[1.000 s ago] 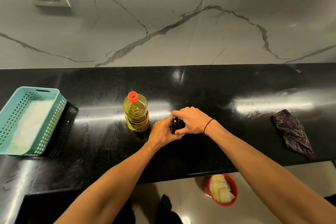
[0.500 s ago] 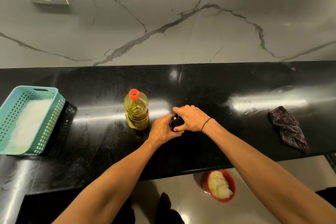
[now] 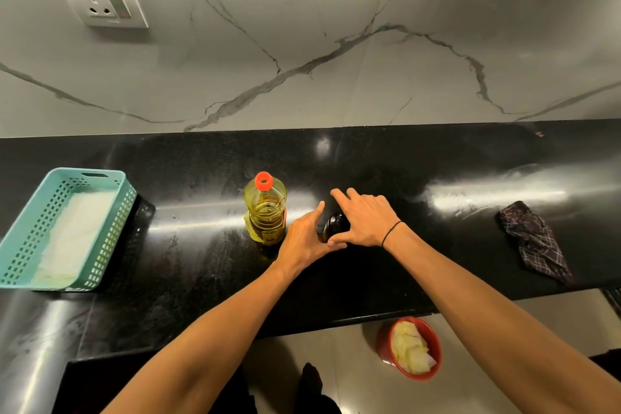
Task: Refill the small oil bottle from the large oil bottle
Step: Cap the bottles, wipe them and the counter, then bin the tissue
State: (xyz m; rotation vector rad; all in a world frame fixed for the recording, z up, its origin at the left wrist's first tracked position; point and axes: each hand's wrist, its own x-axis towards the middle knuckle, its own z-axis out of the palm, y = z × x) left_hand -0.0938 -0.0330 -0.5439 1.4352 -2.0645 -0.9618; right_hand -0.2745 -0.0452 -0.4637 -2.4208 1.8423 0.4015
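The large oil bottle (image 3: pixel 266 212), clear with yellow oil and a red cap, stands upright on the black counter (image 3: pixel 369 279). Just to its right stands the small oil bottle (image 3: pixel 333 226), dark and partly hidden between my hands. My left hand (image 3: pixel 304 239) lies against the small bottle's left side with the forefinger stretched out. My right hand (image 3: pixel 363 222) is on its right side, fingers straightened and spread past the bottle's top. Both thumbs meet in front of the bottle's base. The small bottle's top is hidden.
A teal basket (image 3: pixel 23 245) lined with white paper sits at the counter's left. A dark checked cloth (image 3: pixel 534 242) lies at the right. A red bowl (image 3: pixel 433 346) of pale scraps sits on the floor below the counter edge. A wall socket (image 3: pixel 104 3) is at upper left.
Both hands were closed around the small bottle; now their fingers have straightened and spread away from it. The large bottle has not moved.
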